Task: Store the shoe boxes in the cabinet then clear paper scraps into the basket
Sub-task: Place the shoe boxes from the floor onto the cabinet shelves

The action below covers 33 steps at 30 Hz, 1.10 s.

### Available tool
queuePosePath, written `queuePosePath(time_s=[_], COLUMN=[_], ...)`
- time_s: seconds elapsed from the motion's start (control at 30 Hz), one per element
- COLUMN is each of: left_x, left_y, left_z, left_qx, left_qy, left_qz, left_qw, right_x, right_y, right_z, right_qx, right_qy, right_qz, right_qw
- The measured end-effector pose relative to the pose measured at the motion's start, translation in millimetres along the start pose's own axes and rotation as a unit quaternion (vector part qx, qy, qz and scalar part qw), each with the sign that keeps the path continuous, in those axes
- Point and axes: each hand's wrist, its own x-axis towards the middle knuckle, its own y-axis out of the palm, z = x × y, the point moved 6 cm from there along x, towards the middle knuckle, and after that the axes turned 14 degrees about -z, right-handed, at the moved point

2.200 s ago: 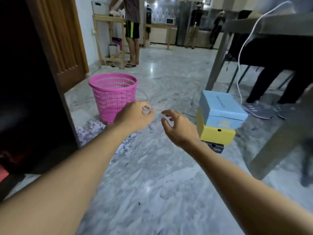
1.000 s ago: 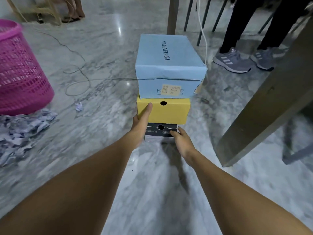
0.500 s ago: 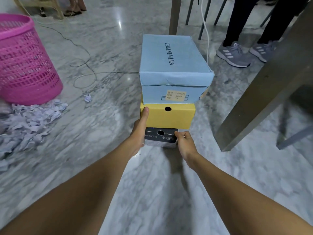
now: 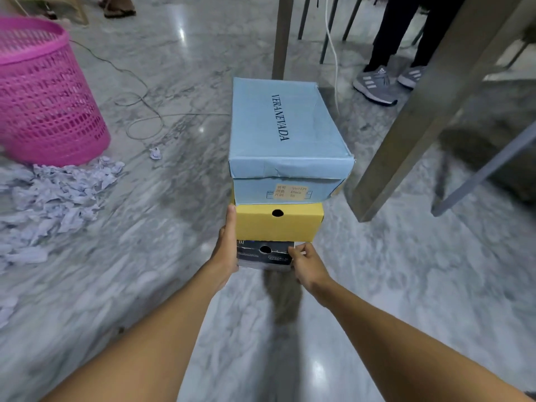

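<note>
Three shoe boxes stand stacked on the marble floor: blue shoe box (image 4: 287, 126) on top, yellow shoe box (image 4: 278, 224) in the middle, black shoe box (image 4: 261, 253) at the bottom. The cabinet is not in view. The left hand (image 4: 226, 250) presses against the stack's left side, thumb straight up along the yellow box; its fingers are hidden, so their curl cannot be told. The right hand (image 4: 304, 262) pinches the black box's near right corner. The step appears to be lifting the whole stack. The blue box overhangs the narrower boxes below it, so both hands should get well under the base, lift level and keep clear of the table leg (image 4: 420, 111). The paper scraps (image 4: 52, 192) lie beside the pink basket (image 4: 43, 97), not yet cleared.
</note>
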Motion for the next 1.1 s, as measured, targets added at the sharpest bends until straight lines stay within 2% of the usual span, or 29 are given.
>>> queuePosePath(time_s=[0.13, 0.3, 0.47, 0.53, 0.6, 0.67, 0.7, 0.77, 0.83, 0.93, 1.1], left_x=[-30.7, -59.9, -67.0, -60.1, -47.5, -40.8, -39.3, -34.7, -34.7, -38.6, -32.8], left_y=[-23.0, -47.0, -57.7, -62.5, -69.1, -72.6, -71.7, -65.7, -56.0, -39.1, -34.7], left_z=[20.0, 40.8, 34.4, 18.1, -1.5, -29.3, -43.8, -67.3, -84.8, -103.4, -100.4], left_qx=[-0.001, 0.003, 0.003, -0.009, -0.029, -0.058, -0.069, -0.086, -0.084, -0.064, -0.084], left_qy=[-0.026, -0.043, -0.018, 0.019, 0.042, 0.072, 0.082, 0.079, 0.061, 0.066, 0.049], left_qz=[-0.002, -0.006, 0.011, -0.005, -0.053, -0.087, -0.089, -0.074, -0.033, 0.035, 0.061], left_qw=[1.000, 0.999, 1.000, 1.000, 0.997, 0.992, 0.990, 0.990, 0.994, 0.995, 0.993], right_x=[-40.7, -82.2, -79.1, -75.0, -74.3, -73.4, -71.4, -64.9, -60.9, -60.9, -55.2], right_y=[-1.2, -6.3, -17.9, -38.2, -65.0, -88.4, -96.2, -103.1, -102.6, -97.0, -94.9], right_z=[-14.0, -26.8, -33.9, -21.8, -0.3, 25.3, 39.5, 71.6, 106.6, 140.1, 144.4], right_qx=[-0.029, -0.046, -0.041, -0.038, -0.009, 0.085, 0.139, 0.229, 0.256, 0.201, 0.133], right_qy=[-0.009, -0.048, -0.038, -0.063, -0.095, -0.106, -0.098, -0.079, -0.077, -0.048, -0.026], right_qz=[0.003, -0.033, 0.006, -0.043, -0.141, -0.232, -0.254, -0.229, -0.142, -0.018, 0.057], right_qw=[1.000, 0.997, 0.998, 0.996, 0.985, 0.963, 0.952, 0.943, 0.953, 0.978, 0.989])
